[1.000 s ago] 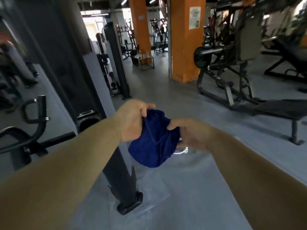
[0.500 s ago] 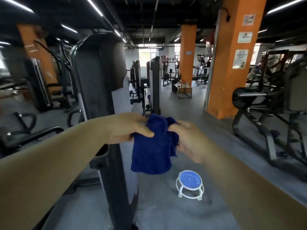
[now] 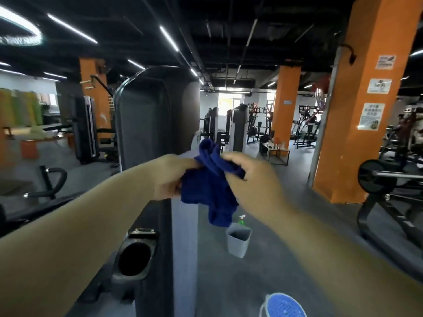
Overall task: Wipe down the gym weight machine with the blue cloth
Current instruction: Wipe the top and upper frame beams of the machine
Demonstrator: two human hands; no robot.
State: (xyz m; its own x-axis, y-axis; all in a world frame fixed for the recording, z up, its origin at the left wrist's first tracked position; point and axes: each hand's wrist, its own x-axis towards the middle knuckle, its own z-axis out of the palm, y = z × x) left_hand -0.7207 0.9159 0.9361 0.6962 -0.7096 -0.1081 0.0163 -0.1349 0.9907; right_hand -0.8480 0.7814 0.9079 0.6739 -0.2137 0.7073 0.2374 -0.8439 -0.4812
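Bunching the blue cloth point(image 3: 208, 188) between them, both hands are clamped on it. The left hand point(image 3: 170, 179) pinches its left edge and the right hand point(image 3: 254, 181) grips the top right, fingers curled into the fabric. The hands sit close together and the cloth's lower part hangs free. The cloth is up in the air in front of the weight machine point(image 3: 155, 124) — can't tell if it touches the pale grey side panel point(image 3: 184, 236) behind it. Prob. just overlap in the view.

Progress, as a judgement: wiping proper hasn't begun, or it's a gap between passes. No wet streaks or cleaned patches show on the dark shroud or panel, so no surface can be called done. Looks like a prep step, i.e. folding/regripping the cloth. Left to do is more or less the whole machine: shroud, panel, the holder w/ the round opening point(image 3: 134, 259) lower down, and the handles.

Hard to see:
- Machine base is cut off at the bottom edge, and the weight stack is hidden behind the shroud.
- Seat & handles at left are dark and blurred.
- Fingertips of both hands are buried in the cloth.
- A grey bin point(image 3: 238, 241) stands on the floor w/ a green spray bottle point(image 3: 241, 219) in or just behind it — can't tell which.
- Blue stool point(image 3: 283, 306) is cropped at the bottom.
- Signs on the orange pillar point(image 3: 366, 133) are too blurred to read.
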